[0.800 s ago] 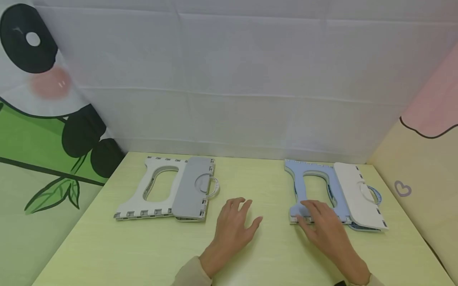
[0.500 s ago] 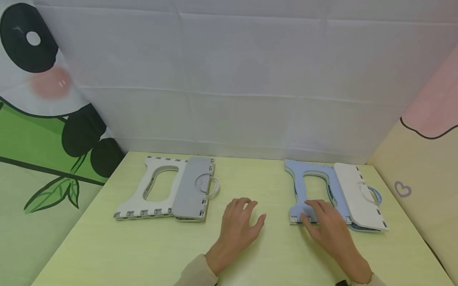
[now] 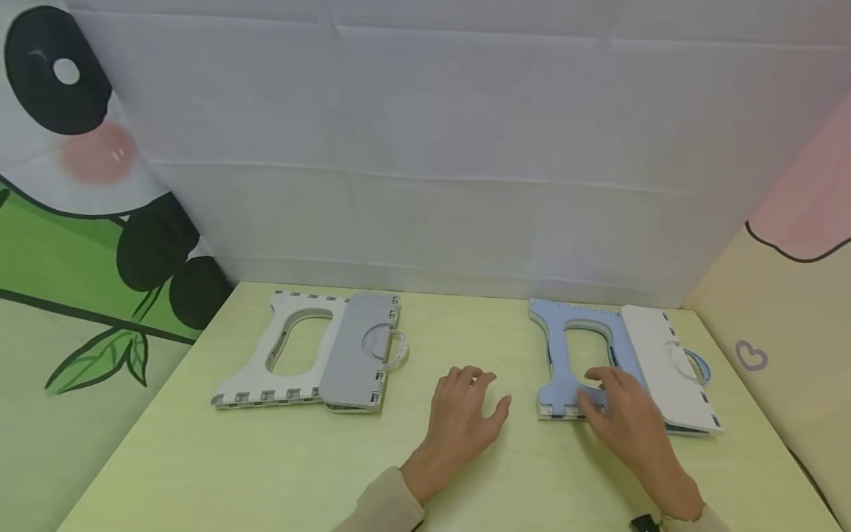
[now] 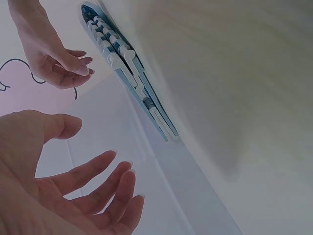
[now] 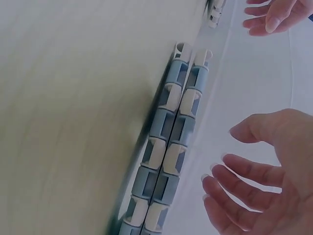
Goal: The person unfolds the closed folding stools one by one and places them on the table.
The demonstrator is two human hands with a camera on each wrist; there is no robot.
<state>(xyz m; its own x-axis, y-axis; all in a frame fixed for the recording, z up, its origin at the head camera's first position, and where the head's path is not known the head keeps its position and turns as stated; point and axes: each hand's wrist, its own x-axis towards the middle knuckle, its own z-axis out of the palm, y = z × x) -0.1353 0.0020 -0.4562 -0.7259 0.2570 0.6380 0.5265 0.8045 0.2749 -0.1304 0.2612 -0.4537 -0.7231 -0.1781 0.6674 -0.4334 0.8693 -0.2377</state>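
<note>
Two folding stools lie folded flat on the table. On the right is a blue and white folding stool (image 3: 561,358) with a blue loop handle; its hinged edge (image 5: 164,147) runs through the right wrist view. My right hand (image 3: 628,421) hovers over its near edge, fingers loosely bent and holding nothing; the right wrist view shows a gap below the fingertips (image 5: 208,178). My left hand (image 3: 462,417) is in the air left of that stool, fingers spread and relaxed, with nothing held. Farther left lies a white and grey folding stool (image 3: 355,347), apart from both hands.
The pale yellow-green table (image 3: 266,465) has a white cloth wall (image 3: 465,222) along its back edge. Printed side panels flank it, with a panda (image 3: 100,155) on the left and a heart (image 3: 751,356) on the right. A small black item (image 3: 643,523) shows by the right sleeve.
Both hands have drifted rightward, the left hand more steadily across the middle, the right hand along the blue and white stool's near edge. Both stools stay in place.
</note>
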